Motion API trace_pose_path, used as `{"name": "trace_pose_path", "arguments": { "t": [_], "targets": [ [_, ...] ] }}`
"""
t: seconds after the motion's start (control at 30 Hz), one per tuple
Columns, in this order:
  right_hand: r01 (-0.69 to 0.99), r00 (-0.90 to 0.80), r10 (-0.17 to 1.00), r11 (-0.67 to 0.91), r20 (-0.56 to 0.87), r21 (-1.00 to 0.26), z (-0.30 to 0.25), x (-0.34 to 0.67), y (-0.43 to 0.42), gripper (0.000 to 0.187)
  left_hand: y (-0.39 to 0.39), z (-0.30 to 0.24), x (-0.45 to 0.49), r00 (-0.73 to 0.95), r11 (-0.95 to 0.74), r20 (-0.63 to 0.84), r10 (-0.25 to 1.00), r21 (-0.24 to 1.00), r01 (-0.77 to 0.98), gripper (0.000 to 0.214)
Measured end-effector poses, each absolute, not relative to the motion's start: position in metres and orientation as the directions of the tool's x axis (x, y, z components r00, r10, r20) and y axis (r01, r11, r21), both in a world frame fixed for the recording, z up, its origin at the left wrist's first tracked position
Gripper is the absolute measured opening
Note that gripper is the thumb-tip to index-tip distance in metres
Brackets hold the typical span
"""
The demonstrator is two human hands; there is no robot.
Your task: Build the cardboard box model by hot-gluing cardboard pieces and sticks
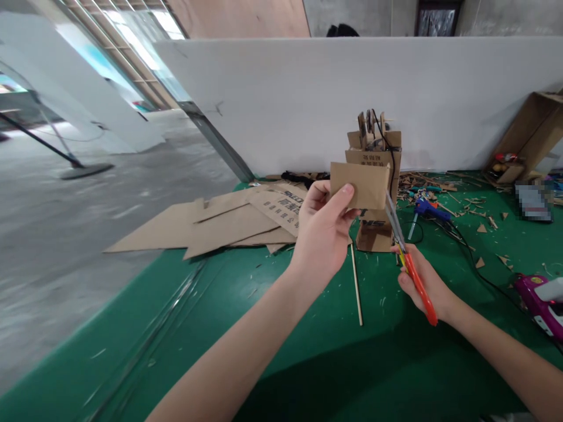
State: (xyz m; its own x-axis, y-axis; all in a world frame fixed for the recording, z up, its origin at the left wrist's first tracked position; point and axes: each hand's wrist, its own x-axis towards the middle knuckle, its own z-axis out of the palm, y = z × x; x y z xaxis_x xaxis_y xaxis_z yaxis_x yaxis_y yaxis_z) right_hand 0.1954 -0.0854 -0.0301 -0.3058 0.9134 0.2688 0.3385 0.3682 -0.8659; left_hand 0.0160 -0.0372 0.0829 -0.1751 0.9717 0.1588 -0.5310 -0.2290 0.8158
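Between the thumb and fingers of my left hand (325,225) is a small rectangular piece of cardboard (367,186), held up above the table. My right hand (420,278) grips scissors (417,284) with red and yellow handles. Their blades reach up to the right edge of the piece, where a narrow strip stands slightly apart; whether the blades touch it I cannot tell. Behind the piece stands a cardboard box structure (373,157) with round parts and a black cord on top, partly hidden. A thin wooden stick (356,287) lies on the table below.
Flat cardboard sheets (237,220) lie on the left of the green table (264,322). A blue glue gun (431,210), cardboard scraps (481,228) and a purple device (543,302) are on the right. A white partition (285,105) closes off the back.
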Motion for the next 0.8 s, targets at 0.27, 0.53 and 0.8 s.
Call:
{"name": "trace_pose_path", "arguments": {
  "t": [0.27,0.53,0.8],
  "targets": [
    [0.293,-0.247,0.911,0.396,0.331,-0.87,-0.035,0.198,-0.081,0.045,-0.04,0.071,0.026,-0.119,-0.219,0.185,0.976,0.839,-0.498,0.04],
    [0.339,-0.23,0.913,0.4,0.337,-0.851,-0.035,0.195,-0.082,0.04,-0.045,0.064,0.031,-0.082,-0.197,0.179,0.98,0.91,-0.365,0.025],
    [0.278,-0.215,0.921,0.377,0.326,-0.883,-0.035,0.197,-0.081,0.035,-0.044,0.059,0.03,-0.049,-0.183,0.176,0.983,0.934,-0.307,0.024]
  ]
}}
